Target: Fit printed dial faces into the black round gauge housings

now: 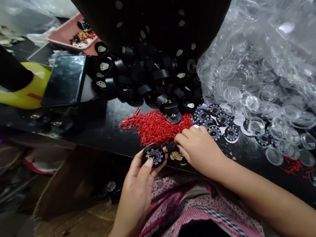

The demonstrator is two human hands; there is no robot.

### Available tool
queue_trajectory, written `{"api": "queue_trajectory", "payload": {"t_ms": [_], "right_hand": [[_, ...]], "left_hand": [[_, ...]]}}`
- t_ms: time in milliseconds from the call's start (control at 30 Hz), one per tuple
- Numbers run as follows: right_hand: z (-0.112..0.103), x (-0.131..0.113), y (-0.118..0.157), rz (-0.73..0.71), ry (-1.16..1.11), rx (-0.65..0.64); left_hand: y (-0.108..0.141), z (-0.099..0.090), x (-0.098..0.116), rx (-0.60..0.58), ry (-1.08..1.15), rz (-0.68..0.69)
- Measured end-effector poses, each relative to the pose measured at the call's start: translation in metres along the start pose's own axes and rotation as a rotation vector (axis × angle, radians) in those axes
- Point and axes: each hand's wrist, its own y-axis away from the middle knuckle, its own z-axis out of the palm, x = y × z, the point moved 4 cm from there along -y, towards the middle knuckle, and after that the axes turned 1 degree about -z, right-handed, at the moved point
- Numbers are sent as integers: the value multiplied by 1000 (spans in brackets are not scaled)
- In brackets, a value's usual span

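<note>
My left hand [137,182] is closed on a round black gauge [153,155] with a printed dial face. Its thumb presses on the lower left of the dial, which faces up. My right hand [200,148] is at the front right edge of a heap of small red pointers [157,126], fingers curled together. What its fingertips grip, if anything, is hidden. Just right of that hand lie loose black dial discs [214,131] with white markings. Beyond the red heap sits a pile of black round gauge housings [161,75], some with pale metal tabs.
Clear round covers [256,125] spill from a big clear plastic bag [286,35] on the right. Left on the dark table stand a phone [64,81], a yellow tape roll [18,96] and a pink bin [60,36] of small parts. A cardboard box [67,194] is below the table edge.
</note>
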Motion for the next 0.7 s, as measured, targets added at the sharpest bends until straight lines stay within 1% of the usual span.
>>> {"api": "queue_trajectory", "payload": {"t_ms": [133,267,500,633,700], "right_hand": [[-3,0,-4,-5,77,-11],[-6,-1,-2,-4,61,-26],[-4,2,-1,25,79,-63],[-3,4,0,24,72,-41],[-3,4,1,22,24,-25]], "left_hand": [[1,6,-5,-14,36,-33],[2,10,-8,-11,65,-2],[1,10,-8,-26,73,1],[4,13,-10,-35,72,4],[7,17,-12,-40,69,-11]]}}
